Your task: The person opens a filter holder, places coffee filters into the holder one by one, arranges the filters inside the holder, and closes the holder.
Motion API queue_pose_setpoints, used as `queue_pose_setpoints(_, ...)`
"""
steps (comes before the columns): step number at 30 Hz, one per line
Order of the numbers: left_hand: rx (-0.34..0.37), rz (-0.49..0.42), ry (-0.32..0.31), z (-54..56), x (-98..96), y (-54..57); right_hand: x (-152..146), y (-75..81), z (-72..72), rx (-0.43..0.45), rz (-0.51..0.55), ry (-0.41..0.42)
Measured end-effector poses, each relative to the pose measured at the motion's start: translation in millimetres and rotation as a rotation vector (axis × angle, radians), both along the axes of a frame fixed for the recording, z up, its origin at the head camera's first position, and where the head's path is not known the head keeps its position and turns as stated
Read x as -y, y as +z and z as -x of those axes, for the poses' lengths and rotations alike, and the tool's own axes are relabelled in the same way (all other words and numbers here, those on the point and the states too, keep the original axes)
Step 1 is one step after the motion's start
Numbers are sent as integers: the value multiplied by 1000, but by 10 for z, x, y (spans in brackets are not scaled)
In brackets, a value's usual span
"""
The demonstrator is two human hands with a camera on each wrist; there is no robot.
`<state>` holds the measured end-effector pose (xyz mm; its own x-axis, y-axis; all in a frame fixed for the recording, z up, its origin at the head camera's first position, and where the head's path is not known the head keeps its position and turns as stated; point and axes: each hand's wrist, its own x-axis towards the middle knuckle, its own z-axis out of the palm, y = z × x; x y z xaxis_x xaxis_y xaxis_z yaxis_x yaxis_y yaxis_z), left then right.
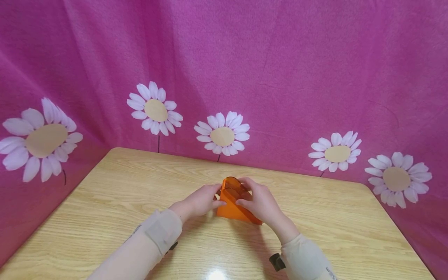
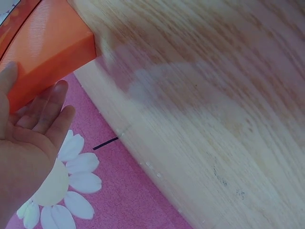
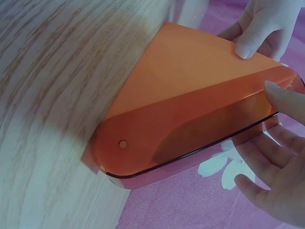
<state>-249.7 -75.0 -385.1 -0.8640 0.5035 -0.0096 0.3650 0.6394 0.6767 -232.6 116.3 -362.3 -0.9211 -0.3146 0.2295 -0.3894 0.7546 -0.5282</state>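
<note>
An orange wedge-shaped box (image 1: 231,209) stands on the table between my two hands. Along its slope lies a see-through orange top (image 3: 143,129) with rounded ends and a small hole near the lower end. My left hand (image 1: 203,200) grips the tall end, its thumb on the near side and its fingers behind. In the right wrist view my right hand (image 3: 281,167) holds the upper part of the see-through top, thumb on one side and fingers on the other. The left wrist view catches only part of the box, beside the left hand (image 2: 28,143).
The light wood table (image 1: 133,186) has rounded far corners. A pink cloth (image 1: 280,77) printed with several white daisies hangs around its back and sides. Both forearms wear pale sleeves, with a dark strap piece (image 1: 277,262) at the right wrist.
</note>
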Motion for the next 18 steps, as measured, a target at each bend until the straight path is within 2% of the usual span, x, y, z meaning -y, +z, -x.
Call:
queue_pose_setpoints(9, -25, 2, -7, 21, 3, -37, 30, -10, 13, 14, -18, -4)
queue_pose_setpoints(18, -18, -13, -7, 15, 9, -41, 48, -16, -6, 17, -16, -12)
